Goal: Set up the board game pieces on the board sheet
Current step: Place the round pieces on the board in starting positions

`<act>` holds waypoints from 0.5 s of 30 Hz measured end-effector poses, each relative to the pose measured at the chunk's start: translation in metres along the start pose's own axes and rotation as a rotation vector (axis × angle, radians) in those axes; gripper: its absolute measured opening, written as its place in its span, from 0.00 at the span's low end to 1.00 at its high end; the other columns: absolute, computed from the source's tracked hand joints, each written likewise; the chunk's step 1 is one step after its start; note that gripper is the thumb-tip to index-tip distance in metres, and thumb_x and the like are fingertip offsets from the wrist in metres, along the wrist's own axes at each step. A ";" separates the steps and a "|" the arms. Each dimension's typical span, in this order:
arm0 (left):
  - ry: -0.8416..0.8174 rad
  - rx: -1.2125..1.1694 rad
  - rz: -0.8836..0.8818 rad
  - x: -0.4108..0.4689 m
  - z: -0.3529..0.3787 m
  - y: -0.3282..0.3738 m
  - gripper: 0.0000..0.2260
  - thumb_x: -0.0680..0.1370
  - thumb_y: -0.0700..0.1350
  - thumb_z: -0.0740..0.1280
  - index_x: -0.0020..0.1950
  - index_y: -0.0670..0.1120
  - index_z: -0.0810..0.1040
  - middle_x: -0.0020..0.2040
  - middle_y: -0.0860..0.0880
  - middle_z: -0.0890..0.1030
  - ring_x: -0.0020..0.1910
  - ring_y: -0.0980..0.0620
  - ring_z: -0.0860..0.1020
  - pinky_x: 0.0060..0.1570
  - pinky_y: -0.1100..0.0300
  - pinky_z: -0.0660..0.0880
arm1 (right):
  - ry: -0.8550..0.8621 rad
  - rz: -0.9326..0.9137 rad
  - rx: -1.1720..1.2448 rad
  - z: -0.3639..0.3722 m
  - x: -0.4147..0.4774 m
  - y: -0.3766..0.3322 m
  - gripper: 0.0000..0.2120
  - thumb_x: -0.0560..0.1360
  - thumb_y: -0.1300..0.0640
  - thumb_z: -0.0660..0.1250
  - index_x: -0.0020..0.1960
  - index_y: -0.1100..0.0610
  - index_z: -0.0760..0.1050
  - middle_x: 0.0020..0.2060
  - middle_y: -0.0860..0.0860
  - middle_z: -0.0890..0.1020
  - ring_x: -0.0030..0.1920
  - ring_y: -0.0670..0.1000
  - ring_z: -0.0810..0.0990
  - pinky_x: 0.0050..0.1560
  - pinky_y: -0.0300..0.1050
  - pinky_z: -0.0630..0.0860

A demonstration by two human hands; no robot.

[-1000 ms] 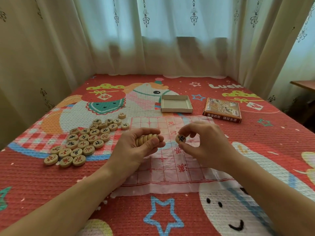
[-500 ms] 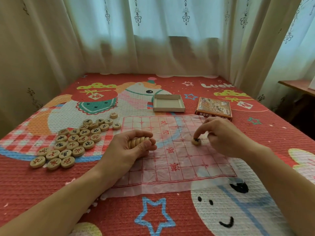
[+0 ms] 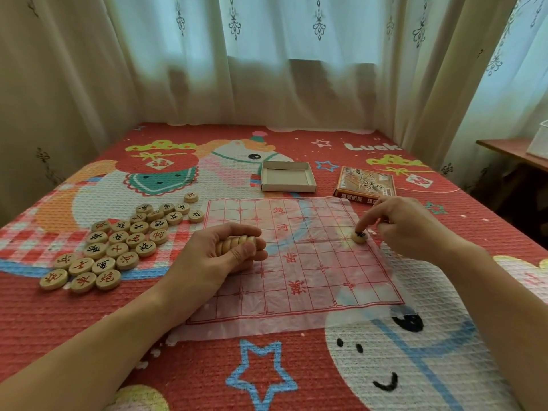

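L hand (image 3: 216, 258) — clenched round disc stack (image 3: 237, 244) | R hand (image 3: 407, 228) — index tip presses piece (image 3: 359, 237) onto sheet (image 3: 326, 280), not grasping

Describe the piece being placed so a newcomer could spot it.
Find the translucent red-gridded board sheet on the red bedspread. Near its right edge lies one wooden piece under the right hand's index fingertip. It is the only piece lying on the sheet.
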State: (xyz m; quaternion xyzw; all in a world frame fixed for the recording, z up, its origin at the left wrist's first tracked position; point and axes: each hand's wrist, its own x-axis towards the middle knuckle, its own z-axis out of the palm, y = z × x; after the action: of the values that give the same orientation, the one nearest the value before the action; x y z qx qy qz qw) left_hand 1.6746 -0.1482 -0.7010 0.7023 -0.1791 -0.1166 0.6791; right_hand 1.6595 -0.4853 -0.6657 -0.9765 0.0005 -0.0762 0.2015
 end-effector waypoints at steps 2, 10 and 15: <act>-0.007 0.007 0.001 0.000 0.000 0.001 0.10 0.79 0.38 0.67 0.61 0.41 0.80 0.52 0.43 0.87 0.54 0.47 0.86 0.56 0.56 0.82 | -0.007 0.001 -0.007 0.000 -0.001 0.000 0.22 0.77 0.69 0.62 0.45 0.46 0.87 0.51 0.44 0.80 0.47 0.44 0.76 0.40 0.34 0.68; -0.012 0.069 0.019 0.000 0.001 0.002 0.10 0.80 0.37 0.68 0.60 0.41 0.80 0.52 0.44 0.87 0.53 0.47 0.86 0.55 0.55 0.82 | 0.290 -0.209 0.082 0.012 -0.013 -0.043 0.13 0.74 0.70 0.69 0.48 0.54 0.85 0.41 0.40 0.79 0.41 0.38 0.78 0.43 0.32 0.78; 0.002 0.086 0.071 0.000 0.002 0.004 0.11 0.79 0.38 0.68 0.62 0.42 0.79 0.52 0.44 0.87 0.52 0.47 0.86 0.55 0.52 0.83 | 0.242 -0.433 0.107 0.046 -0.021 -0.083 0.11 0.75 0.62 0.73 0.55 0.52 0.83 0.43 0.42 0.82 0.42 0.40 0.79 0.44 0.36 0.79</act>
State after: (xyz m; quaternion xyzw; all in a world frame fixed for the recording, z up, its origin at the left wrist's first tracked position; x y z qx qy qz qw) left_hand 1.6737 -0.1497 -0.6973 0.7240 -0.2081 -0.0839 0.6523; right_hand 1.6434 -0.3904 -0.6781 -0.9255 -0.1885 -0.2340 0.2305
